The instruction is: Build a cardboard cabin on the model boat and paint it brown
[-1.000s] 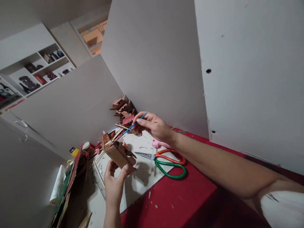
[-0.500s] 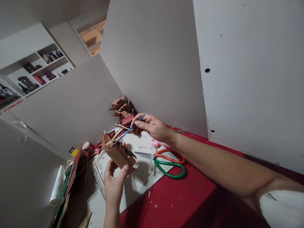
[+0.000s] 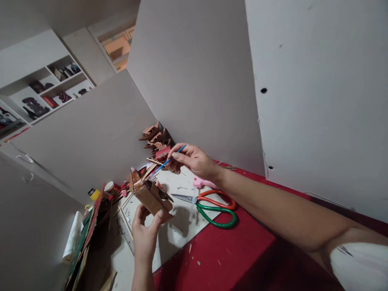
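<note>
My left hand (image 3: 147, 228) grips a small cardboard model (image 3: 151, 200) from below, thumb on its near side and fingers behind. The model is brown, box-shaped and tilted, with pointed pieces at its upper left. A thin blue paintbrush (image 3: 167, 161) is pinched between the thumb and fingers of my right hand (image 3: 194, 161), its tip slanting down-left close to the model's top edge. Whether the tip touches the cardboard I cannot tell. Just below my right hand, scissors (image 3: 216, 206) with one orange and one green handle lie open on the white board.
A pink glue gun (image 3: 201, 182) lies behind the scissors. Stacked cardboard roof models (image 3: 156, 139) stand in the corner. Thin sticks, a paper cup (image 3: 111, 188), a yellow bottle (image 3: 94, 194) and cardboard sheets (image 3: 81, 246) fill the left. A red cloth (image 3: 209, 258) covers the table.
The paintbrush tip has lifted slightly away from the model's top, with my right hand shifting a little. My left hand and the model are almost still.
</note>
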{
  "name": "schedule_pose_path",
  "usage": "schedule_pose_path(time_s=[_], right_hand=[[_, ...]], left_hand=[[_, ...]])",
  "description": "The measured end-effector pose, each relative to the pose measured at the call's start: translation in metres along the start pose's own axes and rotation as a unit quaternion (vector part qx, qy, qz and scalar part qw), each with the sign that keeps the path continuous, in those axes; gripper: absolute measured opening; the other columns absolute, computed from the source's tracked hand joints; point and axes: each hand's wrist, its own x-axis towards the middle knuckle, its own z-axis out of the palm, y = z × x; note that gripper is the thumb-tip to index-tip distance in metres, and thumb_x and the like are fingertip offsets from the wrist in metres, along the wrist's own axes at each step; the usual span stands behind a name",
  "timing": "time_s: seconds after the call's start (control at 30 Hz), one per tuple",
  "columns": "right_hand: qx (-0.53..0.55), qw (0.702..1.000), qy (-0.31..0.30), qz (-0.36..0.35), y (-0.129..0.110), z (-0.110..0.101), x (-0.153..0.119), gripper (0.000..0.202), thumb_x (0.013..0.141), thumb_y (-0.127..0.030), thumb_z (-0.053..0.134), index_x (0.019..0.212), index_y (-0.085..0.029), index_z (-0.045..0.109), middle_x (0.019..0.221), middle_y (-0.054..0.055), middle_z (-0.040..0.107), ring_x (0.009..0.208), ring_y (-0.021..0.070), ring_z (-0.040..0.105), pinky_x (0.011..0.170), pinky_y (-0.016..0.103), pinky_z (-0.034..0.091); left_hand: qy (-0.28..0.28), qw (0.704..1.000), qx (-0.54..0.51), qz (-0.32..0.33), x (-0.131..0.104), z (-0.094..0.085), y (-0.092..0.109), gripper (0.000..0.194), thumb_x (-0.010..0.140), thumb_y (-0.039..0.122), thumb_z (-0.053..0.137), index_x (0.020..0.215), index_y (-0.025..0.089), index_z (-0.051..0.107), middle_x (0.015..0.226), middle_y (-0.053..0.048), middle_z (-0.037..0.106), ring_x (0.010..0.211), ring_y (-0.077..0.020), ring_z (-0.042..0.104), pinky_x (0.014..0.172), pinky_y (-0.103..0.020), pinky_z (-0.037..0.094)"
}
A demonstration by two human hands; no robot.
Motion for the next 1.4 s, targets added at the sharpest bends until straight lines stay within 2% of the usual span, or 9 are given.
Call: schedule_pose_path(time_s=[0.1,0.2,0.33,0.57,0.73,0.87,1.07,1.27,1.4], right_hand=[[-0.006,1.0,-0.014,0.01,0.0,0.0,-0.001,0.026,0.08,-0.042,0.069,0.084,-0.017,0.061,0.071,0.002,0.07,0.059,0.0104,0.063,0.05,0.02,0.048],[-0.026,0.999,0.044,-0.012,0.002,-0.003,0.003,0.028,0.082,-0.044,0.066,0.087,-0.018,0.059,0.072,0.002,0.071,0.058,0.0102,0.063,0.05,0.02,0.048],[-0.237,0.968,0.086,-0.015,0.014,-0.005,0.013,0.023,0.093,-0.039,0.045,0.095,-0.018,0.054,0.08,0.004,0.072,0.061,0.0107,0.064,0.053,0.021,0.049],[-0.465,0.884,-0.022,0.049,0.051,0.016,0.038,0.011,0.088,-0.018,0.055,0.084,-0.015,0.065,0.083,0.005,0.071,0.084,0.0176,0.065,0.078,0.03,0.048],[-0.565,0.81,-0.108,0.114,0.082,0.031,0.052,0.021,0.092,-0.03,0.057,0.105,-0.014,0.063,0.107,0.007,0.065,0.097,0.0198,0.063,0.086,0.04,0.051],[-0.593,0.777,-0.154,0.146,0.103,0.038,0.057,0.028,0.093,-0.032,0.056,0.117,-0.016,0.058,0.118,0.009,0.06,0.1,0.0203,0.062,0.085,0.041,0.053],[-0.562,0.806,-0.127,0.133,0.111,0.037,0.059,0.029,0.093,-0.033,0.056,0.117,-0.016,0.058,0.118,0.008,0.06,0.099,0.0205,0.062,0.084,0.041,0.054],[-0.481,0.87,-0.032,0.105,0.111,0.024,0.052,0.028,0.093,-0.032,0.056,0.115,-0.015,0.059,0.114,0.008,0.061,0.097,0.0196,0.063,0.083,0.039,0.054],[-0.395,0.913,0.044,0.092,0.112,0.015,0.045,0.022,0.093,-0.032,0.057,0.103,-0.013,0.062,0.099,0.005,0.065,0.084,0.0156,0.064,0.075,0.034,0.055]], left_hand=[[0.02,1.0,-0.012,-0.005,0.002,-0.004,-0.002,0.044,0.062,0.04,0.079,0.098,0.018,0.069,0.095,-0.009,0.072,0.089,-0.0249,0.066,0.081,-0.035,0.05],[0.064,0.997,-0.04,-0.009,0.007,-0.01,-0.008,0.043,0.065,0.039,0.078,0.1,0.018,0.067,0.097,-0.008,0.072,0.09,-0.0223,0.066,0.082,-0.033,0.049],[0.129,0.99,-0.056,-0.02,0.014,-0.019,-0.015,0.042,0.066,0.041,0.077,0.099,0.017,0.065,0.096,-0.008,0.072,0.092,-0.0224,0.065,0.081,-0.033,0.05],[0.196,0.978,-0.069,-0.024,0.021,-0.024,-0.02,0.046,0.065,0.044,0.076,0.099,0.015,0.064,0.096,-0.009,0.071,0.092,-0.0232,0.065,0.082,-0.035,0.05],[0.195,0.978,-0.075,-0.02,0.022,-0.027,-0.023,0.044,0.064,0.043,0.077,0.097,0.016,0.064,0.094,-0.009,0.072,0.09,-0.023,0.066,0.082,-0.034,0.05],[0.194,0.978,-0.075,-0.011,0.022,-0.03,-0.024,0.041,0.065,0.043,0.076,0.094,0.016,0.064,0.091,-0.008,0.072,0.087,-0.0228,0.067,0.08,-0.034,0.051],[0.19,0.979,-0.072,-0.006,0.021,-0.032,-0.024,0.04,0.066,0.043,0.075,0.094,0.017,0.064,0.091,-0.008,0.072,0.087,-0.0227,0.068,0.08,-0.035,0.051],[0.191,0.979,-0.07,-0.007,0.02,-0.032,-0.023,0.041,0.066,0.044,0.075,0.095,0.017,0.064,0.091,-0.008,0.072,0.087,-0.023,0.068,0.08,-0.035,0.051],[0.191,0.979,-0.069,-0.009,0.021,-0.032,-0.026,0.04,0.067,0.044,0.075,0.095,0.018,0.064,0.09,-0.008,0.072,0.085,-0.0226,0.067,0.08,-0.035,0.051]])
